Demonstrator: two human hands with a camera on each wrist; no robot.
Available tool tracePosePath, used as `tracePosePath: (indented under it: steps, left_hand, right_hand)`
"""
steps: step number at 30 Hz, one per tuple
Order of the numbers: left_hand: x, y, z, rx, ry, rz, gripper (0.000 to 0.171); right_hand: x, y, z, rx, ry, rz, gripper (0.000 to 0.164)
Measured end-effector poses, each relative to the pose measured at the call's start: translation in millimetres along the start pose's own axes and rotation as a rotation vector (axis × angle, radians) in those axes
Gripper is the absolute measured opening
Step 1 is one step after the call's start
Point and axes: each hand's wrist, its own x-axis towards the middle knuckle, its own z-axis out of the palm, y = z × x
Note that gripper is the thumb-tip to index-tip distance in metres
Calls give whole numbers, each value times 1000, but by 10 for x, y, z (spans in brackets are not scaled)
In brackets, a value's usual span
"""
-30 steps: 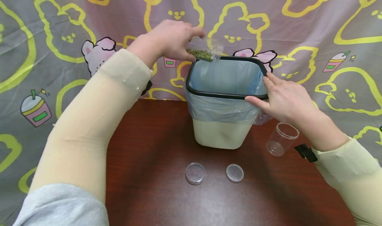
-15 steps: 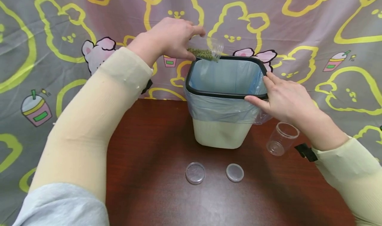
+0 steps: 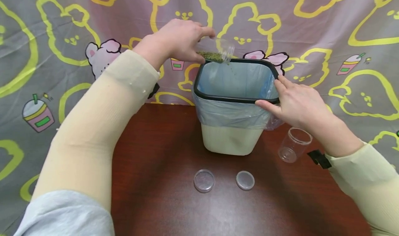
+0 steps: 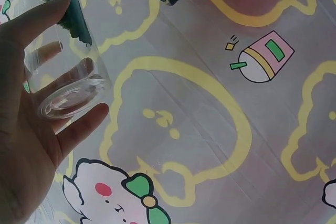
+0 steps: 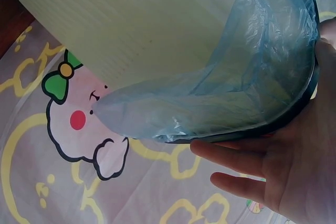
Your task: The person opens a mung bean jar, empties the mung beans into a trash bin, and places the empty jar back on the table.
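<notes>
In the head view my left hand point(image 3: 179, 38) holds a clear plastic jar point(image 3: 228, 50) lying nearly on its side, its mouth pointing right over the bin's back left corner. Dry green flakes point(image 3: 212, 56) lie along its lower wall, and a few specks fall below the mouth. The left wrist view shows thumb and fingers around the jar point(image 4: 73, 95), its base toward me. A cream bin point(image 3: 232, 141) with a black rim point(image 3: 230, 99) wears a blue liner point(image 3: 233, 115). My right hand point(image 3: 300, 101) rests on the rim's right front corner, fingers extended against the outside point(image 5: 252, 166).
A clear uncapped plastic jar point(image 3: 291, 149) stands right of the bin, under my right wrist. Two round clear lids point(image 3: 204, 180) lie on the dark wooden table point(image 3: 156, 153) in front of the bin. A patterned curtain point(image 3: 124, 18) hangs close behind.
The jar in my left hand tips slightly further down; the flakes have slid toward its mouth and some now drop into the bin. My right hand stays put.
</notes>
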Motion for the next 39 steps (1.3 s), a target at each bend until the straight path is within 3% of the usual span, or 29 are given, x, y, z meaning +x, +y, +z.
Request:
tracePosePath:
  steps: [9, 16, 23, 39]
  left_hand:
    - [-6, -11, 6, 2, 8, 2, 74]
    - [-18, 8, -24, -32, 78, 0, 73]
    - [2, 32, 9, 12, 33, 40, 72]
    - [3, 23, 26, 1, 29, 29, 73]
  right_hand:
    - [5, -5, 11, 1, 5, 1, 81]
    - [5, -7, 14, -5, -8, -4, 85]
    - [3, -4, 12, -1, -9, 3, 86]
    - [4, -3, 10, 5, -10, 12, 85]
